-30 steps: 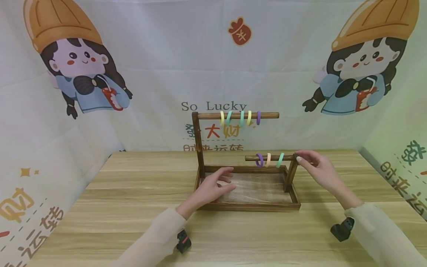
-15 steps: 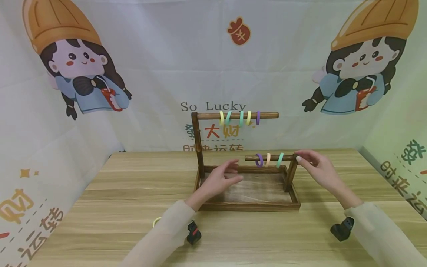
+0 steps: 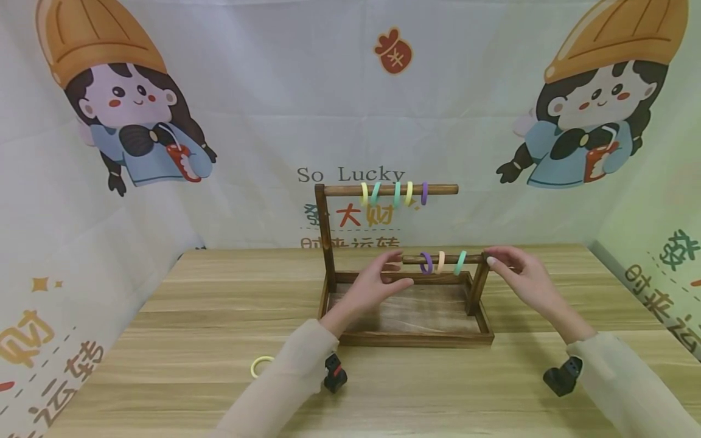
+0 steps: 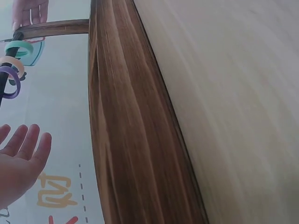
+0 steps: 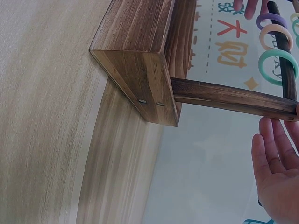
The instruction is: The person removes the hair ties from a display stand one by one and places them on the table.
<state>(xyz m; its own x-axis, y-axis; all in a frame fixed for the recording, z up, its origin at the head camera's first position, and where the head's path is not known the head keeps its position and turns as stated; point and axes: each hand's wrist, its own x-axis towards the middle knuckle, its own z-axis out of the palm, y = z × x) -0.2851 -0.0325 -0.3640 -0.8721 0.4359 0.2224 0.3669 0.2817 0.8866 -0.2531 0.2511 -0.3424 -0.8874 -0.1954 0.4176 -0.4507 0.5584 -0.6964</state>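
Observation:
A dark wooden rack [image 3: 325, 237] stands on the table, with a tray base and two rods at different heights. Purple [image 3: 429, 263], peach [image 3: 441, 263] and teal [image 3: 460, 263] rings hang on its lower rod [image 3: 472, 260]. My left hand [image 3: 373, 283] hovers over the tray, fingers loosely spread and nothing in them, fingertips right at that rod's free end. At the other end, my right hand [image 3: 523, 280] pinches the top of the short post [image 3: 479, 289] between thumb and fingers. In the right wrist view its fingertips [image 5: 265, 123] meet the post's end.
Several yellow, teal and purple rings hang on the upper rod [image 3: 342, 190]. A yellow ring [image 3: 254, 366] lies on the table [image 3: 181, 328], left of my left sleeve and partly hidden by it. A printed cloth [image 3: 263, 134] hangs behind the table.
My left hand has moved right and slightly up, from over the tray's left side to the lower rod's free end. Its sleeve has uncovered the yellow ring. My right hand stays put.

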